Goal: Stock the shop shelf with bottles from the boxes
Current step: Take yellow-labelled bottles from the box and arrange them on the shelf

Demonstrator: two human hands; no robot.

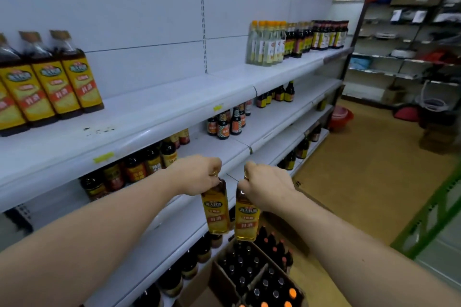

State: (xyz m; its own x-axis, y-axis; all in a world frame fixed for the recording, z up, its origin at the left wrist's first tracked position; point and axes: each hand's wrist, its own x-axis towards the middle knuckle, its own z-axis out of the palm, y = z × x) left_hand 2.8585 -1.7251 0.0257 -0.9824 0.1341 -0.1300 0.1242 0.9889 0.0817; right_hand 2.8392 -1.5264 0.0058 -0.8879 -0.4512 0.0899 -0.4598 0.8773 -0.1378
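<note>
My left hand [197, 173] grips the neck of a yellow-labelled bottle [216, 209] of amber liquid, which hangs upright below it. My right hand [265, 185] holds a second, matching bottle [246, 219] by its neck, right beside the first. Both bottles hang in front of the lower shelves, above an open cardboard box [219, 279] on the floor that holds several dark bottles with orange caps. On the top white shelf [154, 107], at the far left, stand three matching yellow-labelled bottles [62, 77].
Clear and dark bottles [294, 40] stand in a group at the right end of the top shelf. The lower shelves carry small dark sauce bottles [225, 123]. A red basin [340, 118] sits on the brown floor, a green rack [429, 209] stands at right, and storage shelving lies beyond.
</note>
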